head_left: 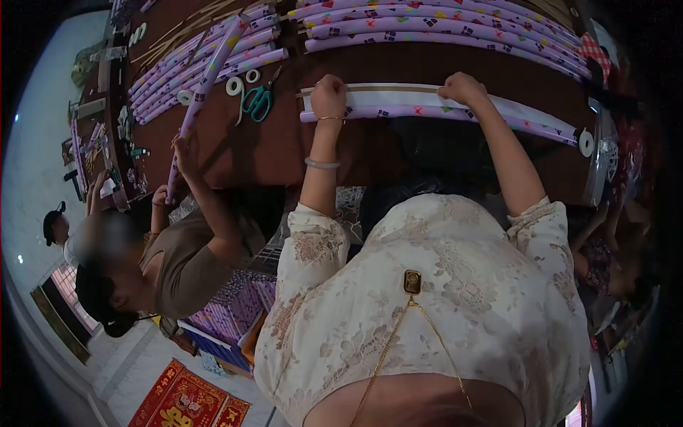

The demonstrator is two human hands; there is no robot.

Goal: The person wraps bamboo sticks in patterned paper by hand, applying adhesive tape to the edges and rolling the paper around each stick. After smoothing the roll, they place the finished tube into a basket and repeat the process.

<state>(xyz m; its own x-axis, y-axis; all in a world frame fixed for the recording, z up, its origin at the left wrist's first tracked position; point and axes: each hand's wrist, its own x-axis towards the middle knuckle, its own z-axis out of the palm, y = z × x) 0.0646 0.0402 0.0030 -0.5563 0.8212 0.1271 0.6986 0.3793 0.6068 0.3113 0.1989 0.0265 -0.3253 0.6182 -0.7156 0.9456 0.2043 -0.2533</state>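
Note:
A purple patterned paper roll [420, 112] lies crosswise on the table in front of me, with the white underside of its loose edge [405, 98] turned up. Along that edge runs a narrow brown strip [391, 87]. My left hand [329, 96] is closed at the strip's left part, its fingers curled down. Further right, my right hand [462, 90] pinches the strip near its other end. The fingertips of both hands are partly hidden. Teal-handled scissors [257, 103] and a white tape roll [234, 86] lie left of my left hand.
Finished-looking purple rolls [427, 37] are stacked along the back of the brown table [270, 156], with more rolls [163, 92] at the left. Another white tape roll [585, 142] sits at the right edge. A co-worker [192, 263] on my left holds an upright purple roll [203, 85].

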